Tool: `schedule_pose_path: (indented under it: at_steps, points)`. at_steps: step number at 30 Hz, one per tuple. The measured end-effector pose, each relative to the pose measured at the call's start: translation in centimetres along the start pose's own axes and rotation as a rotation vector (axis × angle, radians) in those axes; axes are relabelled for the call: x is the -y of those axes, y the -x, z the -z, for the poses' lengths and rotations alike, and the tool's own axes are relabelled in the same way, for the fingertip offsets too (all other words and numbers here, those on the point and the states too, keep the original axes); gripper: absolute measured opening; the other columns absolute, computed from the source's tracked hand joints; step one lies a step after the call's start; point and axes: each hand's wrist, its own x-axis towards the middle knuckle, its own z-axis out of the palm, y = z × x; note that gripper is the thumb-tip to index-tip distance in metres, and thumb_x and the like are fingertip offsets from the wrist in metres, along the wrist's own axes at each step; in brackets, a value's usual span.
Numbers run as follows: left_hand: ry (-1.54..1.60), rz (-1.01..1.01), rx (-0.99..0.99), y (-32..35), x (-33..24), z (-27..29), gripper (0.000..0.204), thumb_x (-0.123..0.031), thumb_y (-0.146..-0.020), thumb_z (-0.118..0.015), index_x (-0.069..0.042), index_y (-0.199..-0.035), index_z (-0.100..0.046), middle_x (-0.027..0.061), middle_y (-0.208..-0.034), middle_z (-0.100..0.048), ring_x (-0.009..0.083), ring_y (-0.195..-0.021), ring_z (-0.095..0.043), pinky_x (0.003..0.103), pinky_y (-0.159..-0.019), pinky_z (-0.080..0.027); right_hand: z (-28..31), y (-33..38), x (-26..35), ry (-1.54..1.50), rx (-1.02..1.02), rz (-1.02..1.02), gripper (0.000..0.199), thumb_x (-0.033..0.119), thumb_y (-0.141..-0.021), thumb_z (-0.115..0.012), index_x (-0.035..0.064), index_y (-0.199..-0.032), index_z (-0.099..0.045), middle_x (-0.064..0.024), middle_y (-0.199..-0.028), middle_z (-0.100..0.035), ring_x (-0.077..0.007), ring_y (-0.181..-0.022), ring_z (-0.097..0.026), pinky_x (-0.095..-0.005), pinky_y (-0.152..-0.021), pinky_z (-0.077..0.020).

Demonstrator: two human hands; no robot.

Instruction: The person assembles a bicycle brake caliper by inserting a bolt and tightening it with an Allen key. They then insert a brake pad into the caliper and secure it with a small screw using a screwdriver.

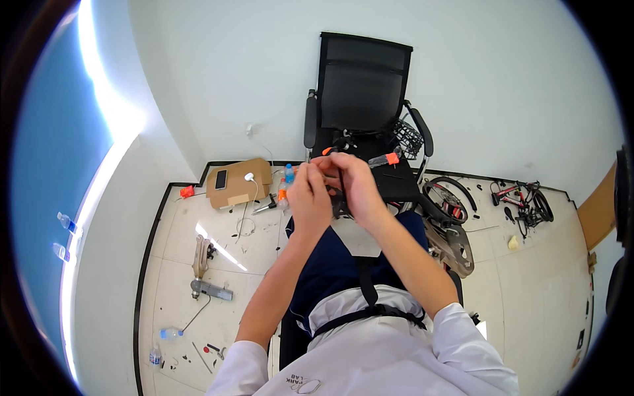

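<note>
My left hand (312, 201) and my right hand (357, 187) meet in front of the black mesh chair (363, 79), fingertips close together and curled. A thin dark piece (341, 178) shows between them along the right palm; its kind is too small to tell, and the fingers hide most of it. Just beyond the fingertips, on the seat, are a small orange piece (328, 151) and some dark parts. Right of my right hand lies a tool with a bright orange end (392, 158). A black wire basket (407, 138) rests against the chair's right armrest.
Left on the floor are a cardboard piece (239, 191) with a phone (221, 179), an orange-labelled bottle (282, 193) and a metal part with a grey block (214, 290). To the right are a wheel (446, 201) and a red-black bicycle frame (512, 193).
</note>
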Motion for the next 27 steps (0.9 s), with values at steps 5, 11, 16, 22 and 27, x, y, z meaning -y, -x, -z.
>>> schedule_pose_path:
  at_steps: [5, 11, 16, 22, 27]
  points:
    - [0.01, -0.103, -0.033, -1.2, 2.1, 1.2, 0.031, -0.021, -0.101, -0.039, -0.001, -0.081, -0.052, 0.0066, -0.063, -0.054, 0.015, -0.049, -0.054, 0.028, -0.048, -0.044, -2.6, 4.3, -0.5, 0.575, -0.038, 0.57, 0.02, 0.015, -0.086, -0.053, 0.0012, -0.095, -0.063, -0.0102, -0.108, -0.06, -0.0185, -0.095, -0.058, -0.0294, -0.081, -0.0463]
    - [0.348, 0.264, -0.073, -2.4, -0.3, 2.3, 0.035, -0.027, -0.101, -0.039, -0.005, -0.075, -0.046, 0.0024, -0.064, -0.049, 0.0104, -0.053, -0.053, 0.026, -0.039, -0.04, -1.6, 9.8, -2.1, 0.926, 0.304, 0.862, 0.027, 0.022, -0.074, -0.067, 0.0054, -0.096, -0.061, -0.0189, -0.133, -0.049, -0.0399, -0.124, -0.044, -0.0474, -0.102, -0.034]
    - [0.442, 0.309, -0.114, -3.1, -1.3, 3.7, 0.034, -0.029, -0.102, -0.037, -0.006, -0.077, -0.045, 0.0016, -0.064, -0.047, 0.0105, -0.053, -0.052, 0.024, -0.037, -0.039, 3.6, 10.8, -5.4, 1.091, 0.306, 0.634, 0.039, 0.019, -0.081, -0.064, 0.0021, -0.117, -0.064, -0.0241, -0.151, -0.031, -0.0416, -0.138, -0.029, -0.0473, -0.111, -0.0236]
    - [0.308, 0.186, 0.073, -1.3, -0.8, 2.1, 0.032, -0.026, -0.102, -0.039, -0.006, -0.078, -0.046, 0.0011, -0.061, -0.046, 0.0095, -0.051, -0.053, 0.024, -0.038, -0.039, 8.4, 2.9, -5.5, 1.02, 0.4, 0.208, 0.048, 0.018, -0.085, -0.062, 0.001, -0.13, -0.056, -0.0286, -0.154, -0.016, -0.0359, -0.138, -0.034, -0.0359, -0.111, -0.0292]
    - [0.126, 0.127, 0.108, -0.3, -0.6, 0.8, 0.033, -0.022, -0.101, -0.041, -0.003, -0.074, -0.047, 0.0023, -0.063, -0.051, 0.0094, -0.053, -0.059, 0.023, -0.042, -0.04, 6.4, -0.8, 0.7, 0.86, 0.413, -0.039, 0.062, 0.006, -0.073, -0.05, 0.0054, -0.135, -0.053, -0.0207, -0.158, -0.01, -0.0223, -0.136, -0.037, -0.0303, -0.093, -0.0434]
